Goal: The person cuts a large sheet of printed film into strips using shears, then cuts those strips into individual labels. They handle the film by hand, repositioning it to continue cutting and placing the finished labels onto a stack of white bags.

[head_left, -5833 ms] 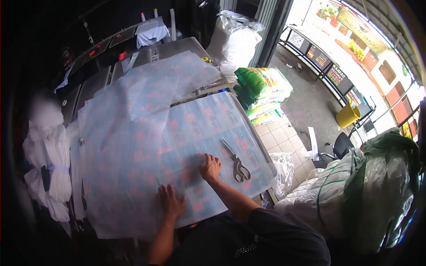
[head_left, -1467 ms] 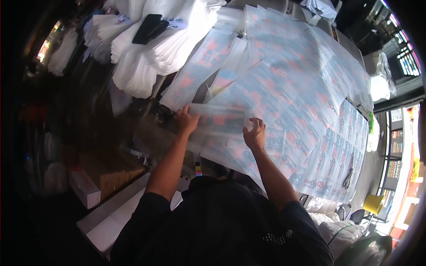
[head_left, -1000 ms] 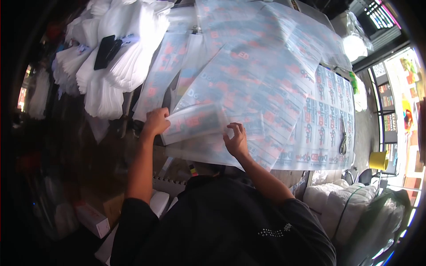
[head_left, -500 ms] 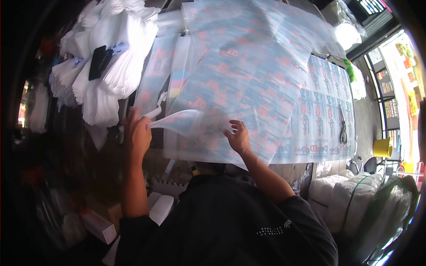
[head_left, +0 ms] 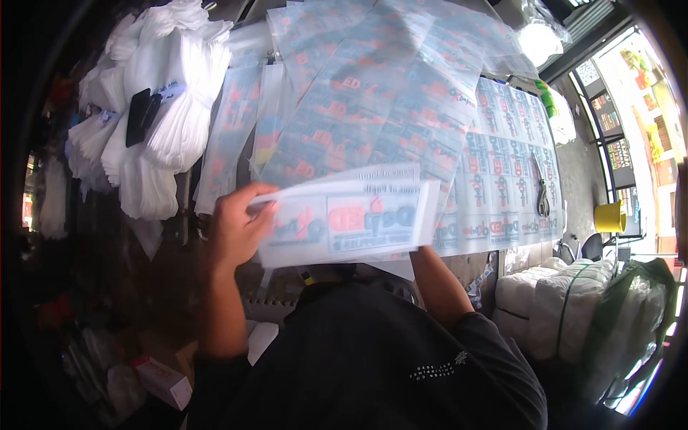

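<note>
My left hand [head_left: 242,222] is closed on the left edge of a printed translucent plastic sheet [head_left: 344,226], thumb in front. The sheet is folded or layered, with red and blue lettering that shows reversed in places. It is held up over the near edge of the table. My right hand is hidden behind the sheet's right end; only my right forearm [head_left: 443,287] shows below it. Under and beyond it, large printed plastic sheets [head_left: 358,122] overlap across the table.
Bundled white plastic [head_left: 161,93] hangs at the left with a black phone [head_left: 143,117] on it. Scissors [head_left: 541,190] lie on the printed sheets at the right. A yellow bucket [head_left: 610,216] and wrapped white bales [head_left: 559,304] stand at the right. A small box [head_left: 163,382] is at lower left.
The sheet, bunched and trailing from my left hand before, is now spread out in front of me. My right hand has passed from open view to behind it. The view has shifted slightly.
</note>
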Available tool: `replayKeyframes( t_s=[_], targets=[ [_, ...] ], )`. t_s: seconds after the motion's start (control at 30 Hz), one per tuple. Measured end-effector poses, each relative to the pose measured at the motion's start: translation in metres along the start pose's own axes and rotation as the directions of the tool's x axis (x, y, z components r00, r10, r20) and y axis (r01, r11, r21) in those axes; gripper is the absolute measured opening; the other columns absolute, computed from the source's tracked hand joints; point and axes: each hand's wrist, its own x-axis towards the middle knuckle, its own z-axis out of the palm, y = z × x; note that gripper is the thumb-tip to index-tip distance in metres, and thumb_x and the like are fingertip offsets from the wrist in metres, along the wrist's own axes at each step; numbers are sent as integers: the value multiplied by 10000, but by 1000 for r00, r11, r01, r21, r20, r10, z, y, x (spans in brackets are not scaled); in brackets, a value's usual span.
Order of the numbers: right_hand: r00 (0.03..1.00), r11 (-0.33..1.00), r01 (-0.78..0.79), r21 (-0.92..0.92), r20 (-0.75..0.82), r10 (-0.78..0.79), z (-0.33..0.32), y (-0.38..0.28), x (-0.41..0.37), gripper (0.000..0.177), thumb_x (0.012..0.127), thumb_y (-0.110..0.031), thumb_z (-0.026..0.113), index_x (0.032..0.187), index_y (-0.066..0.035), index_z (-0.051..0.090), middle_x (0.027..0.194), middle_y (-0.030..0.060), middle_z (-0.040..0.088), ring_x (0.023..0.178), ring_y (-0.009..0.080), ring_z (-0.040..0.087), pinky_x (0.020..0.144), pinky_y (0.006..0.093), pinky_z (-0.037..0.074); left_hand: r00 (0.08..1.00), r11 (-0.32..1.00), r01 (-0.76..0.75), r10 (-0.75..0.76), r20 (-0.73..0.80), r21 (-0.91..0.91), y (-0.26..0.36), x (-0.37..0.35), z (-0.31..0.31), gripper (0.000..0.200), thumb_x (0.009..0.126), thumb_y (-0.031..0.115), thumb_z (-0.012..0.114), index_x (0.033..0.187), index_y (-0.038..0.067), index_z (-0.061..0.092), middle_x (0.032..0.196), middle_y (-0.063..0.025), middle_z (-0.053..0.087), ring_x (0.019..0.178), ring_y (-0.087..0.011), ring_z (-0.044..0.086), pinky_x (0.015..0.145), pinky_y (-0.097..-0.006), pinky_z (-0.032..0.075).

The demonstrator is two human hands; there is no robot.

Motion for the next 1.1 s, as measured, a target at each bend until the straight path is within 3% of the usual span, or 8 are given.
replayKeyframes(
  t_s=[0.2, 0.43, 0.5, 0.73, 0.87, 0.97, 1.07, 1.1],
  targets=[
    [993, 425, 73, -902, 28, -111, 40, -100, -27, 325, 711, -160, 646, 1015, -89, 555, 1048, 126, 539, 970, 347, 536, 754, 496, 415, 987, 932, 161, -149, 60, -324, -106, 52, 77, 163, 826, 45, 602, 978, -12, 596, 820, -70, 630, 752, -126, 610, 663, -266, 478],
    [997, 697, 47, -716, -12, -79, 26, -101, -8, 234, 803, -156, 563, 985, -9, 544, 893, 199, 638, 736, 348, 632, 661, 438, 494, 991, 985, 114, -103, -83, 128, -187, 58, 146, 195, 812, 92, 604, 1001, 46, 600, 892, -148, 644, 814, -295, 626, 720, -376, 471],
    [983, 981, -165, -106, 68, 173, 21, -101, -8, 332, 882, -273, 532, 1048, 12, 566, 913, 165, 640, 784, 280, 642, 692, 396, 515, 985, 982, 167, -162, -68, 87, -164, 58, 144, 197, 808, 90, 601, 1002, 53, 606, 921, -150, 636, 854, -294, 615, 751, -376, 464],
    [740, 821, -570, -35, 413, 531, 23, -164, 4, 468, 855, -309, 607, 1180, 17, 524, 1035, 109, 614, 882, 194, 610, 759, 373, 510, 983, 866, 5, 87, -161, 500, -172, 46, 158, 551, 750, 138, 674, 1257, 108, 461, 1162, -197, 483, 1058, -390, 472, 881, -416, 421],
    [829, 900, 101, -425, 536, 160, 20, -139, 12, 343, 769, -205, 716, 1025, 4, 627, 869, 74, 654, 760, 171, 593, 685, 309, 472, 932, 814, 104, 121, -343, 571, -185, 14, 159, 715, 726, 174, 703, 1342, 104, 347, 1194, -222, 451, 1064, -407, 459, 896, -446, 405],
    [808, 818, 247, -520, 576, 121, 30, -166, 3, 260, 805, -149, 673, 1021, -12, 628, 842, 86, 646, 761, 149, 589, 678, 302, 466, 921, 890, 166, 15, -390, 425, -200, -8, 139, 800, 735, 216, 719, 1384, 76, 272, 1259, -223, 425, 1148, -374, 438, 933, -453, 389],
    [591, 721, 604, -339, 798, -120, 34, -173, 6, 192, 824, -105, 647, 991, -12, 634, 837, 63, 643, 780, 127, 585, 699, 278, 458, 863, 944, 207, -300, -407, -256, -194, -36, 117, 848, 744, 250, 735, 1399, 51, 236, 1326, -207, 391, 1213, -319, 421, 979, -448, 366],
    [636, 891, 369, -266, 771, -32, 43, -178, 1, 179, 821, -101, 659, 971, -5, 642, 845, 47, 650, 788, 118, 586, 720, 277, 459, 903, 811, 157, -349, -251, -563, -189, -46, 109, 860, 753, 250, 735, 1407, 51, 214, 1331, -195, 393, 1211, -294, 432, 991, -436, 363]
  ],
)
